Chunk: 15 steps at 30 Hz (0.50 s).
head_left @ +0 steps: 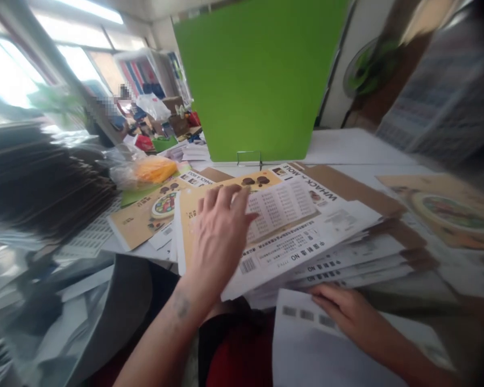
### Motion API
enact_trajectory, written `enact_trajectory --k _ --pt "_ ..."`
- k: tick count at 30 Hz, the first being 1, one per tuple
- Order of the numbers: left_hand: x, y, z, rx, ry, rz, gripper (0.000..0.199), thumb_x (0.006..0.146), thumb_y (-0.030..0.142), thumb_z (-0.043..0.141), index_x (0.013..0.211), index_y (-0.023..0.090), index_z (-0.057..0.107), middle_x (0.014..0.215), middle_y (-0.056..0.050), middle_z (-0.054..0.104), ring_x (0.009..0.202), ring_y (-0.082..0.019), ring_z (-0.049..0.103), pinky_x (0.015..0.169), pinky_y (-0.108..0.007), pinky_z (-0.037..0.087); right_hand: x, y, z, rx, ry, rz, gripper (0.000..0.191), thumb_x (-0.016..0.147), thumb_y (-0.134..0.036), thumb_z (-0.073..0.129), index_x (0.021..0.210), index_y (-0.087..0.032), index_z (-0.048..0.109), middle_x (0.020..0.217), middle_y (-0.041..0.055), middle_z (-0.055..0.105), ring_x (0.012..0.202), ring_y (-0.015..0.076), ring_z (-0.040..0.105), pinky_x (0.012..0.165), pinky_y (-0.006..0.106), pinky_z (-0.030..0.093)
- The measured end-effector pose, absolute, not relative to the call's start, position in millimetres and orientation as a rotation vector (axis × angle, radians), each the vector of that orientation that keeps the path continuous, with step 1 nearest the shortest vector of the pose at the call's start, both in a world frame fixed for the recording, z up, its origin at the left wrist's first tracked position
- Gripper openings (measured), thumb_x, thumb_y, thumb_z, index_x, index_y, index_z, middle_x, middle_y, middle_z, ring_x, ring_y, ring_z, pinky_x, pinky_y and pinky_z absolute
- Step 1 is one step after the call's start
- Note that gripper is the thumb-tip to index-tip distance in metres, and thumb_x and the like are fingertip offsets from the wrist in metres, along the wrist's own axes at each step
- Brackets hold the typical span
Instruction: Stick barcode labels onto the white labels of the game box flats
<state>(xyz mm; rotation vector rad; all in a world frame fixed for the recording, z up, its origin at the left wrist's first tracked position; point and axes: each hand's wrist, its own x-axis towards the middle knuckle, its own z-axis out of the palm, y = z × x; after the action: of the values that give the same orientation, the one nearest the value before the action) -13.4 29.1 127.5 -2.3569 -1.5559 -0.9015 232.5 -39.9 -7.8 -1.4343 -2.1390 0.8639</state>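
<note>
A stack of printed sheets (306,236), tan and white with "WHACK A MOLE" lettering, lies on the table in front of me. My left hand (221,226) is over the stack's left part, fingers apart, beside a small sheet of repeated labels (278,207) on top. Lower right, my right hand (347,309) is closed on the upper edge of a white sheet (318,355) with small dark barcode-like marks. That sheet hangs over the table's near edge, below the stack.
A green board (258,80) stands behind the stack. Dark piled sheets (32,188) rise at the left, near a plastic bag with something orange (155,169). A grey bin (121,317) with paper scraps is lower left. More printed sheets (452,209) lie right; a person is in the back left.
</note>
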Motion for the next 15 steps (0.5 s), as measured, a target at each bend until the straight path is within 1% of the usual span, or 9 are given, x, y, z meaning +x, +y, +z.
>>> enact_trajectory --k 1,2,3,4,5,7,9,12,15 --pt "-8.8 13.4 116.8 -2.422 -1.436 -0.919 0.014 0.097 0.019 0.050 0.103 0.017 0.063 0.096 -0.007 0.064 0.087 -0.021 0.059 0.084 -0.038 0.046 229.0 -40.4 -10.1 -1.435 -2.124 0.865 0.026 0.097 -0.030 0.041 0.095 -0.024 0.067 0.093 0.0033 0.072 0.086 0.0194 0.068 0.075 0.030 0.054" --pt "-6.2 -5.1 102.7 -2.560 -1.276 -0.932 0.015 0.097 0.019 0.048 0.098 0.018 0.063 0.091 -0.006 0.063 0.080 -0.020 0.057 0.078 -0.035 0.047 226.8 -40.8 -12.8 -1.438 -2.105 0.858 0.025 0.097 -0.029 0.042 0.095 -0.023 0.067 0.094 0.0039 0.072 0.087 0.0198 0.068 0.077 0.031 0.054" --pt "-5.7 -24.6 85.9 -2.746 -1.188 -0.908 0.020 0.098 0.016 0.044 0.095 0.020 0.063 0.082 -0.003 0.061 0.072 -0.017 0.056 0.071 -0.031 0.047 225.6 -41.4 -15.8 -1.440 -2.088 0.849 0.025 0.097 -0.028 0.043 0.096 -0.023 0.067 0.095 0.0045 0.072 0.088 0.0201 0.068 0.079 0.032 0.054" --pt "-6.9 -43.5 67.4 -2.854 -1.211 -0.931 0.018 0.097 0.017 0.045 0.093 0.021 0.063 0.075 -0.001 0.059 0.066 -0.015 0.055 0.066 -0.028 0.046 224.7 -42.2 -19.1 -1.439 -2.076 0.846 0.025 0.097 -0.028 0.043 0.097 -0.022 0.067 0.097 0.0048 0.072 0.090 0.0201 0.068 0.080 0.032 0.053" --pt "-9.3 -60.3 48.4 -2.898 -1.373 -0.955 0.014 0.097 0.020 0.049 0.095 0.021 0.063 0.076 -0.001 0.060 0.066 -0.015 0.057 0.064 -0.026 0.046 223.7 -43.1 -22.6 -1.435 -2.070 0.851 0.025 0.097 -0.028 0.042 0.099 -0.022 0.067 0.098 0.0050 0.072 0.091 0.0198 0.068 0.081 0.032 0.053" --pt "-15.5 -85.4 13.7 -2.862 -1.788 -1.036 0.014 0.097 0.021 0.049 0.103 0.021 0.061 0.091 -0.004 0.063 0.081 -0.017 0.062 0.068 -0.026 0.049 219.6 -45.4 -29.5 -1.410 -2.080 0.866 0.026 0.098 -0.028 0.042 0.102 -0.022 0.067 0.098 0.0054 0.071 0.092 0.0192 0.068 0.080 0.030 0.053" --pt "-20.3 -99.2 -11.1 -2.734 -2.153 -1.136 0.013 0.095 0.022 0.049 0.102 0.021 0.060 0.094 -0.005 0.064 0.084 -0.018 0.064 0.071 -0.028 0.051 212.0 -47.3 -36.0 -1.359 -2.115 0.878 0.025 0.098 -0.026 0.042 0.102 -0.021 0.067 0.097 0.0053 0.071 0.090 0.0187 0.068 0.079 0.030 0.053" --pt "-22.9 -106.8 -27.0 -2.579 -2.491 -1.296 0.013 0.093 0.026 0.054 0.103 0.022 0.060 0.094 -0.003 0.065 0.086 -0.019 0.064 0.075 -0.030 0.051 197.3 -48.2 -42.6 -1.265 -2.189 0.872 0.025 0.097 -0.021 0.043 0.103 -0.021 0.067 0.095 0.0047 0.071 0.088 0.0181 0.068 0.078 0.030 0.054" --pt "-23.6 -108.5 -29.0 -2.368 -2.741 -1.548 0.016 0.089 0.029 0.060 0.103 0.022 0.058 0.087 0.000 0.065 0.080 -0.017 0.064 0.071 -0.027 0.050 185.6 -46.2 -44.9 -1.200 -2.240 0.810 0.026 0.097 -0.018 0.041 0.106 -0.021 0.065 0.098 0.0049 0.072 0.089 0.0182 0.068 0.079 0.031 0.055"
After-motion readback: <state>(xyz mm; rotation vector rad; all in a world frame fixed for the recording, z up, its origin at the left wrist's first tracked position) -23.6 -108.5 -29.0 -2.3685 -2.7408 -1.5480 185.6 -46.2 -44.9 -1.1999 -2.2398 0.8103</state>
